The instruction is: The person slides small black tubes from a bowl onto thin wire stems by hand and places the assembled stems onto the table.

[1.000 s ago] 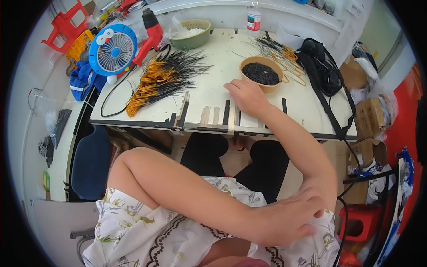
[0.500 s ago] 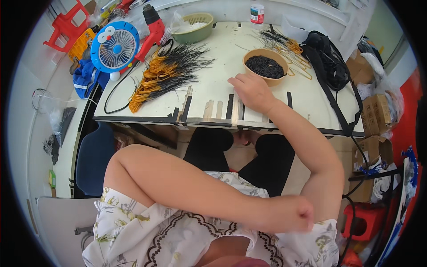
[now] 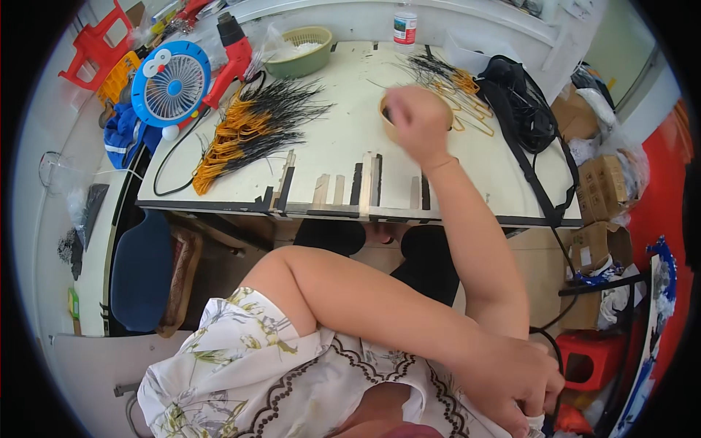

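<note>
My left arm crosses my body, and my left hand [image 3: 504,383] rests at my right upper arm. Its fingers are curled round the edge of the white floral right sleeve [image 3: 537,423]. On the table, my right hand [image 3: 416,120] is raised over the tan bowl [image 3: 442,117] and hides most of it. Motion smears its fingers, so whether they hold anything cannot be told. Only a sliver of the dark contents shows. Left of it lies a bundle of orange and black wires [image 3: 248,131] with frayed black ends.
Behind the bowl lies a smaller wire bundle [image 3: 438,73], with a black bag [image 3: 518,109] on the right. A blue fan [image 3: 171,84], a red heat gun [image 3: 235,58] and a green basket [image 3: 299,62] stand at the back left. The table's front edge [image 3: 328,214] has tape strips.
My right hand has moved from the bowl's near left side to above it. My left hand has shifted right and down to the right sleeve. The view has turned slightly.
</note>
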Tool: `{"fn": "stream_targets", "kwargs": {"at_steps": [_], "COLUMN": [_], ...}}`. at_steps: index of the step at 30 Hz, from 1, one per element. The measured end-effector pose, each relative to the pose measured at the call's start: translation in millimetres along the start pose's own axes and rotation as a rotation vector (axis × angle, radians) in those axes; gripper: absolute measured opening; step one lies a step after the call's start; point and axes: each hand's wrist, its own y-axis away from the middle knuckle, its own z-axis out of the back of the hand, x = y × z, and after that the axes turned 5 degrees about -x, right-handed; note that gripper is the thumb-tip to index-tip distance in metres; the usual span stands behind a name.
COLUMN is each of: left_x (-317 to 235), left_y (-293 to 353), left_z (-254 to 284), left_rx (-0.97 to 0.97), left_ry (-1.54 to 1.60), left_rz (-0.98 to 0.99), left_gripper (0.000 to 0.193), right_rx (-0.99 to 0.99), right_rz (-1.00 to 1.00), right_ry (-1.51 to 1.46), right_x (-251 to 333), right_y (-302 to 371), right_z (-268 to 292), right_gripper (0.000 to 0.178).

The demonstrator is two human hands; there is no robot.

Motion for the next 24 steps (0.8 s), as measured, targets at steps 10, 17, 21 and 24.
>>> {"fn": "stream_targets", "kwargs": {"at_steps": [10,17,21,24], "left_x": [13,19,33,37], "left_y": [-15,-16,-24,-34], "left_z": [5,37,34,35], "left_rx": [-0.035,0.175,0.03,-0.092], "left_ry": [0.309,0.202,0.228,0.265], "left_rz": [-0.05,0.068,-0.048,-0.105], "left_gripper": [0.032,0.035,0.038,0.039], "right_rx": [0.213,0.431,0.162,0.105], "right_rz": [-0.819,-0.997,-0.966,-0.947], "right_ry": [0.166,0.135,0.238,0.406], "right_x": [-100,-53,-90,-123], "right_y": [47,36,28,22], "right_z": [47,14,38,56], "right_gripper": [0.028,0.032,0.021,0.016]}}
